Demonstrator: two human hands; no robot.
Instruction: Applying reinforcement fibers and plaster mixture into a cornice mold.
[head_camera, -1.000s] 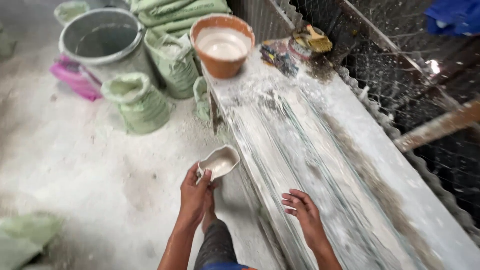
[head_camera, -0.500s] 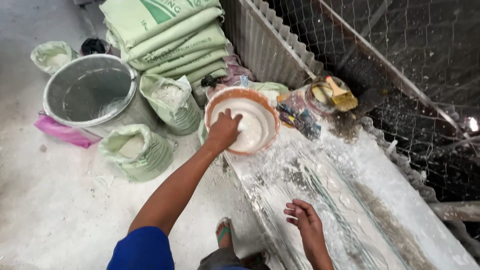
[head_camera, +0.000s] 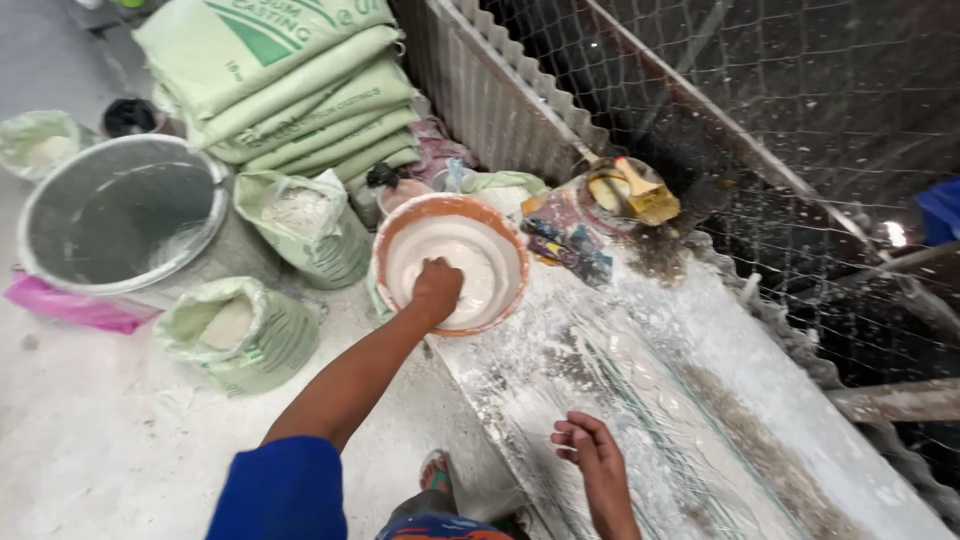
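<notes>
On the floor at the far left stands a grey metal tub (head_camera: 120, 225), with open green sacks (head_camera: 245, 335) of white powder beside it and a stack of full sacks (head_camera: 290, 85) behind. My left hand (head_camera: 437, 290) reaches into the orange basin (head_camera: 452, 262) of white paste at the near-left end of the worktop (head_camera: 640, 400); it is curled inside, and I cannot tell what it grips. My right hand (head_camera: 590, 450) rests on the worktop's near edge, fingers loosely bent, holding nothing. A yellow brush (head_camera: 645, 197) lies at the far end.
</notes>
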